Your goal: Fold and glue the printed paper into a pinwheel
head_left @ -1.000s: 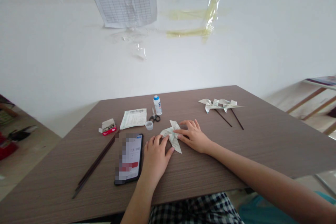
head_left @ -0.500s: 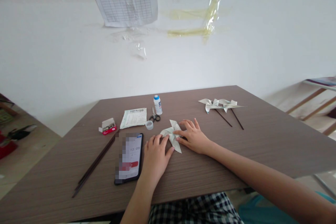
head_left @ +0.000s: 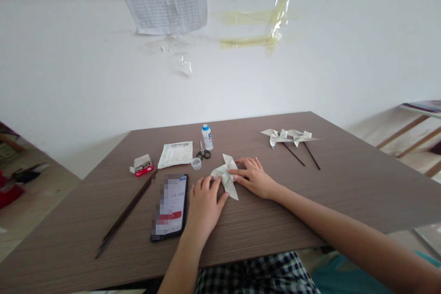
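Observation:
A pinwheel [head_left: 228, 184] folded from printed paper lies flat on the table in front of me. My left hand [head_left: 206, 200] rests palm down at its near left side, fingers apart, the index fingertip touching the paper. From the right, my right hand [head_left: 255, 177] has its index finger on the pinwheel's centre and its thumb closed in on a blade below. Its other fingers are bent beyond the upper blade. What lies under the fingertips is hidden.
Two finished-looking pinwheels on sticks [head_left: 299, 138] lie back right. Left of my hands are a phone [head_left: 177, 211], dark sticks [head_left: 127, 211], a red-and-white box [head_left: 143, 166] and a paper packet [head_left: 175, 154]. A white bottle [head_left: 207, 138], scissors [head_left: 204, 154] and a clear cap [head_left: 196, 164] stand behind.
My right hand's fingers have drawn closer together, and its thumb has moved up toward the pinwheel's centre. The upper blade shows slightly wider. My left hand has stayed in place.

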### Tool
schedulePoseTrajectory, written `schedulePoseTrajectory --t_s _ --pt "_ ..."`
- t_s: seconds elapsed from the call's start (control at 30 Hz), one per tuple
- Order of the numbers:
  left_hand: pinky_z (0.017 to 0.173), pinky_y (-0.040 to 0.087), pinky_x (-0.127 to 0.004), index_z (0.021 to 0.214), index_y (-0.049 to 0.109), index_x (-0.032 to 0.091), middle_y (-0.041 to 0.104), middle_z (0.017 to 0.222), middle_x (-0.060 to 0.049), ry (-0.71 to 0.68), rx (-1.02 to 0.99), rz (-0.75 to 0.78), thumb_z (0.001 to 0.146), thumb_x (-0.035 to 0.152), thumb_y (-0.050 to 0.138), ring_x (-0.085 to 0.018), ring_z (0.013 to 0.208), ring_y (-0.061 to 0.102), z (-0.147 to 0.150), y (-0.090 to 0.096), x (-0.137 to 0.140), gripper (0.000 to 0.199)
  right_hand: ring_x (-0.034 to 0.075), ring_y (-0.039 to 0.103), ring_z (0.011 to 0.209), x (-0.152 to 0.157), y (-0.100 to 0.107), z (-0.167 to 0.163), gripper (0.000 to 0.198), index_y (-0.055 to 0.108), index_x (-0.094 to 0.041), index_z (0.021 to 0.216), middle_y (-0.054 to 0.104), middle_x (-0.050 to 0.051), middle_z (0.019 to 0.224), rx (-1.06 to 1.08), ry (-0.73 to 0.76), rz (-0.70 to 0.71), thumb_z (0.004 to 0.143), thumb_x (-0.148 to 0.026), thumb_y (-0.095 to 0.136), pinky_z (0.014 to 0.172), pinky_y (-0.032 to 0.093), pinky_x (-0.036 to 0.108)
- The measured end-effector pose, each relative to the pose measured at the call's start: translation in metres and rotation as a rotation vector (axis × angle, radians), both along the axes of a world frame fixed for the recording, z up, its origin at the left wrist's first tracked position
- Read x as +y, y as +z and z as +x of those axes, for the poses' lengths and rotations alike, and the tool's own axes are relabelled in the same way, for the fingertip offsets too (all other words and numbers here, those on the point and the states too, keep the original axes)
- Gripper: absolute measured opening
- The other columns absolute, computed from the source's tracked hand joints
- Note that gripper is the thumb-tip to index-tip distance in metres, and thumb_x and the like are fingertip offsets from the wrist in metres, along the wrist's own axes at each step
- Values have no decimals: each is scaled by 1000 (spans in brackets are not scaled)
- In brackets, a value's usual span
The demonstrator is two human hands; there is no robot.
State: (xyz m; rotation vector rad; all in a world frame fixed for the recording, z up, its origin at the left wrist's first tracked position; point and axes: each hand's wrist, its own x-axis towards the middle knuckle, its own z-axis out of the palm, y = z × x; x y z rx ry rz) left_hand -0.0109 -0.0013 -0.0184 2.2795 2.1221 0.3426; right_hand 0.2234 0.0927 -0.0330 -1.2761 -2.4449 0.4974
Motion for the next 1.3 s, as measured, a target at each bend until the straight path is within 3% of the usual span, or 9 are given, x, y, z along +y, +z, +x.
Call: schedulePoseTrajectory --t_s 0.33,0.63,0.9,1.03,1.3 --pt "138 62 -68 169 84 26 82 169 -20 -20 24 10 119 28 80 -47 163 74 -1 -2 1 50 44 61 171 2 -4 4 44 84 -51 171 73 14 177 81 2 30 130 -55 66 151 27 91" --pt "137 62 -69 166 86 29 83 166 -18 -21 -4 36 117 28 83 -47 161 75 -3 -6 2 49 45 59 170 -1 -7 4 36 98 -39 144 74 16 172 50 -19 120 130 -52 67 152 22 93" --pt "138 62 -70 169 84 28 83 169 -19 -22 10 4 119 28 81 -47 164 74 0 1 0 51 48 52 177 -3 -2 2 36 97 -42 148 71 17 178 -53 -9 142 130 -57 69 149 23 97" --pt "138 62 -71 169 84 27 83 169 -19 -32 5 11 119 28 81 -48 163 74 -2 0 1 50 47 53 177 1 -3 5 39 97 -41 148 70 16 179 -15 6 88 131 -57 66 151 22 95" --pt "139 61 -70 172 82 27 81 172 -19 -25 6 -13 121 31 78 -47 167 72 -2 -1 1 51 43 64 168 14 -13 14 46 95 -41 157 74 17 172 189 20 -15 131 -59 60 149 44 72"
